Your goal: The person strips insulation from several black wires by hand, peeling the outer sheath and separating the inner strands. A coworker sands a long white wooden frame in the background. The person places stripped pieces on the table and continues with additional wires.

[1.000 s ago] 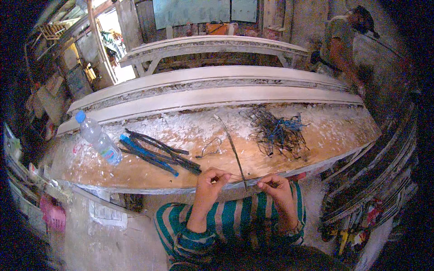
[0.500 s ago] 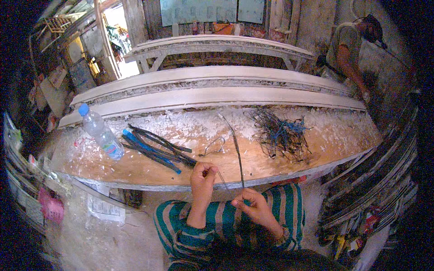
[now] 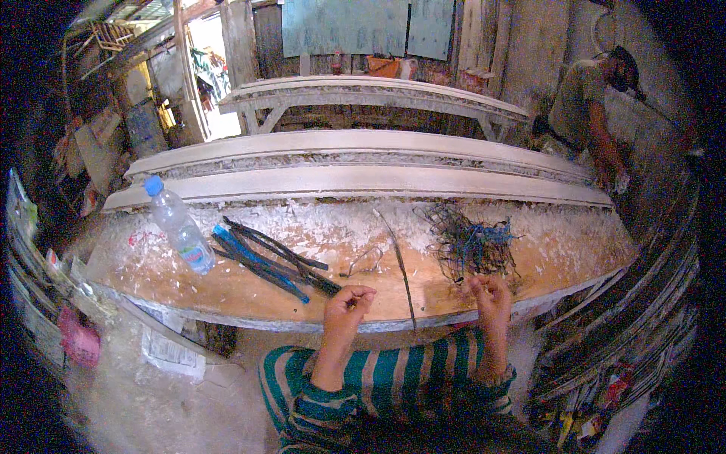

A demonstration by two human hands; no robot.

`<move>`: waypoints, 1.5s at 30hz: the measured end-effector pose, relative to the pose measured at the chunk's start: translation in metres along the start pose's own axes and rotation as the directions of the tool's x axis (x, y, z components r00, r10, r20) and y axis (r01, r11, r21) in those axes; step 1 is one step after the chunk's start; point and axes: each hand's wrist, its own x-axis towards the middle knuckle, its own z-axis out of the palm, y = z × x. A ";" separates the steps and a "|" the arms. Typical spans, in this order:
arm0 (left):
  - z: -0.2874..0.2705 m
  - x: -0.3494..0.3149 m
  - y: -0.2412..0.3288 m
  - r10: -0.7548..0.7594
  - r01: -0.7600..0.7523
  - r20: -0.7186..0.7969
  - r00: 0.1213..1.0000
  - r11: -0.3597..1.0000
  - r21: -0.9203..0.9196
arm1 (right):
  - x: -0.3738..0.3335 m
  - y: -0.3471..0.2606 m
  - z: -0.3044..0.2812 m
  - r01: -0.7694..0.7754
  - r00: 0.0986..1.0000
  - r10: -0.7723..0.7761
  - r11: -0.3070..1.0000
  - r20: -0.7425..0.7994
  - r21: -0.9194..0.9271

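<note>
My left hand point(image 3: 347, 312) is closed in a pinch over the table's near edge, beside the right end of a bundle of black and blue strips point(image 3: 261, 257). What its fingertips hold, if anything, is too fine to make out. My right hand point(image 3: 491, 300) is raised at the near side of a tangled heap of black and blue strings point(image 3: 476, 240). Its fingers are bent together, and I cannot see what is between them. Between the hands, a single dark twisted cord point(image 3: 401, 265) lies across the table with its near end over the edge. A short loose string point(image 3: 367, 262) curls to its left.
A clear plastic bottle point(image 3: 181, 231) with a blue cap stands at the left on the wooden table point(image 3: 446, 299), which is strewn with white flakes. Long white boards point(image 3: 363, 181) run behind it. At the far right a person point(image 3: 586, 113) bends over. Striped cloth point(image 3: 401, 371) covers my lap.
My right hand has left the near end of the dark cord and moved up and right to the heap of strings. My left hand stays pinched near the strips. The view has tilted slightly upward.
</note>
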 end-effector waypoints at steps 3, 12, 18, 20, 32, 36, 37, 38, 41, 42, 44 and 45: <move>0.006 -0.003 0.002 0.038 -0.039 0.012 0.999 0.995 0.096 | 0.024 0.009 0.007 0.136 0.954 -0.204 0.948 -0.222 -0.287; 0.015 -0.005 -0.007 0.138 -0.144 0.064 0.988 0.984 0.100 | -0.038 -0.052 0.037 0.131 0.876 -0.142 0.990 0.462 0.055; 0.009 -0.005 -0.003 0.107 -0.107 0.002 0.994 0.992 0.074 | -0.055 -0.060 0.051 0.542 0.801 -0.383 0.791 0.460 -0.285; 0.008 -0.005 0.000 0.107 -0.109 0.023 0.994 0.991 0.082 | -0.050 -0.054 0.048 0.358 0.852 -0.232 0.912 0.470 -0.199; 0.018 -0.012 0.009 0.384 -0.583 0.472 0.793 0.704 0.406 | -0.065 -0.068 0.017 -0.119 0.891 0.003 0.967 0.454 0.227; 0.018 -0.010 0.007 0.479 -0.730 0.569 0.668 0.569 0.378 | -0.066 -0.070 0.001 -0.236 0.848 0.012 0.904 0.531 0.356; 0.018 -0.010 0.007 0.472 -0.745 0.597 0.649 0.553 0.374 | -0.065 -0.070 -0.003 -0.262 0.852 0.031 0.889 0.522 0.375; 0.017 -0.010 0.008 0.456 -0.728 0.597 0.660 0.586 0.356 | -0.065 -0.070 -0.005 -0.285 0.857 0.062 0.883 0.512 0.372; 0.013 -0.013 0.016 0.371 -0.640 0.602 0.708 0.698 0.322 | -0.062 -0.063 -0.010 -0.246 0.883 0.065 0.908 0.465 0.341; 0.011 -0.014 0.021 0.337 -0.574 0.584 0.738 0.768 0.282 | -0.062 -0.059 -0.011 -0.288 0.873 0.118 0.908 0.474 0.304; 0.006 -0.019 0.031 0.294 -0.459 0.532 0.794 0.863 0.210 | -0.059 -0.050 -0.012 -0.282 0.868 0.156 0.937 0.472 0.208; 0.003 -0.020 0.035 0.284 -0.415 0.494 0.822 0.892 0.177 | -0.058 -0.045 -0.015 -0.261 0.857 0.130 0.944 0.498 0.202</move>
